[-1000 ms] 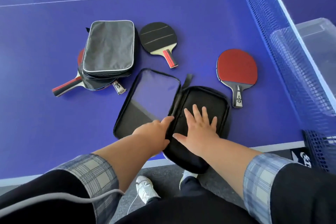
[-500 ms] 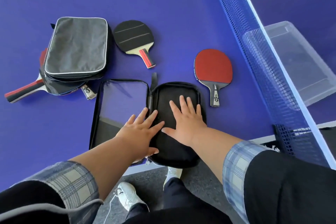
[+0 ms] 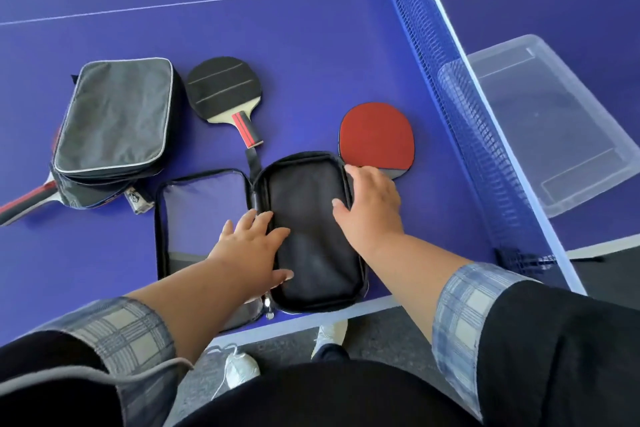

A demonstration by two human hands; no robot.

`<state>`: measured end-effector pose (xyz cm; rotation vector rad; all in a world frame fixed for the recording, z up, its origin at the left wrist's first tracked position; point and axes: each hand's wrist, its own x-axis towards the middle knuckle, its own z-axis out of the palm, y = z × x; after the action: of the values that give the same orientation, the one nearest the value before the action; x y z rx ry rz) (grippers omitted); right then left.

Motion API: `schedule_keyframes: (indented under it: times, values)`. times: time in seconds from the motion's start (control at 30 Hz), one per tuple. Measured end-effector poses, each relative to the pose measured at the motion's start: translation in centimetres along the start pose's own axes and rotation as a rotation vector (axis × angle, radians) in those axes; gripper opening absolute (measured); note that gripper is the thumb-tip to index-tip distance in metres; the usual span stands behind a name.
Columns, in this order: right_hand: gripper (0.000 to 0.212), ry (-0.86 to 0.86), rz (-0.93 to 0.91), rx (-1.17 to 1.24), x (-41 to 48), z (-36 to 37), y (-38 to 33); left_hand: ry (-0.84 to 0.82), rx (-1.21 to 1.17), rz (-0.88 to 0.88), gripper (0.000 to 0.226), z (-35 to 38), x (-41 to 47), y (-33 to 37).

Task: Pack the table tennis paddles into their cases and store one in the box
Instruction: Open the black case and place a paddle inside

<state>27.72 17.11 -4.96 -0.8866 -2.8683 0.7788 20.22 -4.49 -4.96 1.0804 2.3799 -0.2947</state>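
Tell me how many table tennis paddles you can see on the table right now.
3, possibly 4. A black paddle lies beside the grey case; a red paddle lies by the right hand; a red-and-black handle pokes from under the grey case, where a second handle end also shows.

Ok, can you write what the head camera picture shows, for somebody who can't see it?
An open black paddle case lies on a blue table tennis table, the person's left hand flat on it and right hand reaching to a red paddle. Beyond lie a black paddle and a closed grey case; a clear box sits behind the net.
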Motion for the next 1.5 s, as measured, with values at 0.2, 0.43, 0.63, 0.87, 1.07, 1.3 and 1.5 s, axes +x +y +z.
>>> schedule_keyframes:
  times: [0.2, 0.43, 0.63, 0.87, 1.07, 1.3, 1.5]
  values:
    - [0.061, -0.037, 0.228, 0.090, 1.8, -2.9, 3.2, 0.099, -0.303, -0.185, 0.068, -4.6, 3.4, 2.5]
    - [0.047, -0.151, 0.046, 0.325, 6.0, -2.5, -3.2, 0.232, -0.666, -0.423, 0.053, -8.0, 6.9, -1.7]
    - [0.050, -0.366, 0.091, 0.443, 10.7, 0.5, -9.4, 0.394, -1.106, -0.647, 0.050, -9.0, 10.9, -6.7]
    - [0.068, -0.483, 0.283, 0.496, 15.2, 5.4, -13.1, 0.402, -1.704, -0.941, 0.053, -8.5, 16.1, -12.0]
    - [0.068, -0.483, 0.280, 0.386, 16.6, 8.0, -14.9, 0.306, -1.930, -0.994, 0.033, -8.0, 18.6, -14.4]
    - [0.016, -0.526, 0.178, 0.462, 15.7, 7.4, -15.7, 0.356, -1.978, -0.902, 0.015, -9.0, 17.4, -14.3]
    - [0.027, -0.525, 0.162, 0.511, 11.8, 4.2, -13.8, 0.485, -2.091, -0.828, 0.037, -10.9, 13.8, -11.9]
